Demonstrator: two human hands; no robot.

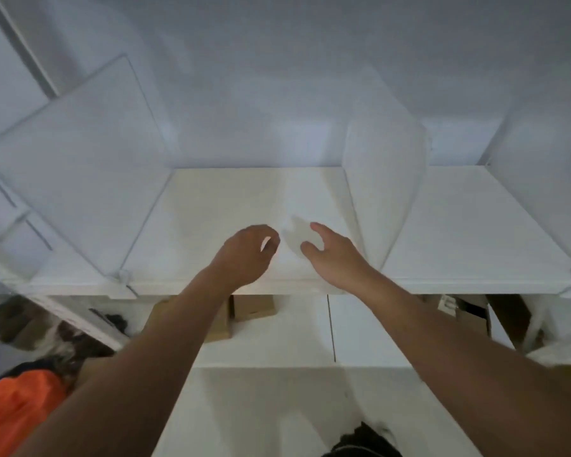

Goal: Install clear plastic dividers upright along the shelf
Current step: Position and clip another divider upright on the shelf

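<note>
A white shelf [238, 199] runs across the middle of the view. One clear plastic divider [76, 159] stands upright on its left part, clipped over the front edge. A second clear divider [384, 179] stands upright right of centre. My left hand [244, 252] hovers over the shelf's front middle with fingers curled loosely and nothing in it. My right hand [333, 255] is just left of the second divider's front end, fingers spread, holding nothing; whether it touches the divider is unclear. Another divider [538, 179] shows faintly at the far right.
Below the shelf, lower white shelves [271, 338] hold cardboard boxes [253, 306]. An orange garment [17, 410] lies at the lower left and dark clothing [363, 440] at the bottom centre. A white wall [277, 77] backs the shelf.
</note>
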